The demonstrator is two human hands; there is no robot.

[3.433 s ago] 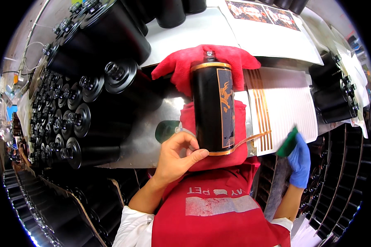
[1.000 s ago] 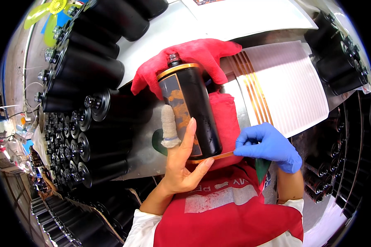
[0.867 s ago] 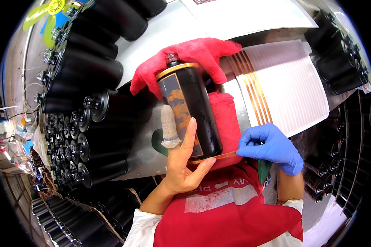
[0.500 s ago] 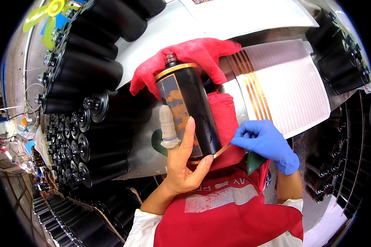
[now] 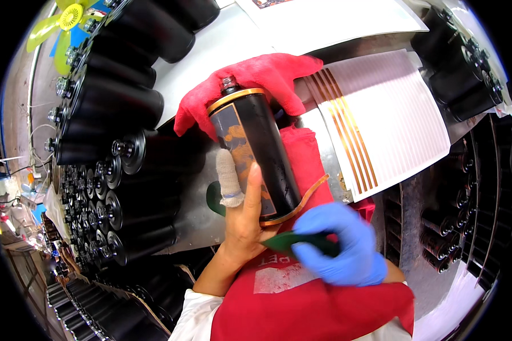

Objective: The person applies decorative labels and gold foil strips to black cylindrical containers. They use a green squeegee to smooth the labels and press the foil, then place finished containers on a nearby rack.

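Note:
A black bottle (image 5: pixel 270 153) lies tilted on red cloth (image 5: pixel 250 67), its glass neck pointing away from me. It has a gold band at the shoulder and a grey-and-gold panel label (image 5: pixel 237 136). My left hand (image 5: pixel 242 227), one finger in a knitted sleeve, grips the bottle's lower end. A thin gold strip (image 5: pixel 310 194) runs along the base edge; its loose end sticks out to the right. My right hand (image 5: pixel 347 247), in a blue glove, is closed on a green scraper-like blade (image 5: pixel 279 243) just below the base. Motion blurs this hand slightly.
A white backing sheet (image 5: pixel 404 125) with several gold strips (image 5: pixel 347 133) lies to the right. Black bottles crowd the left (image 5: pixel 116 108) and far right (image 5: pixel 463 74). White paper (image 5: pixel 335 23) covers the far table. A green piece (image 5: pixel 214 197) shows beside the bottle. Racks stand lower right.
My right hand has let go of the gold strip's end and moved down and left. The green blade now points left toward the bottle's base. My left hand still grips the bottle.

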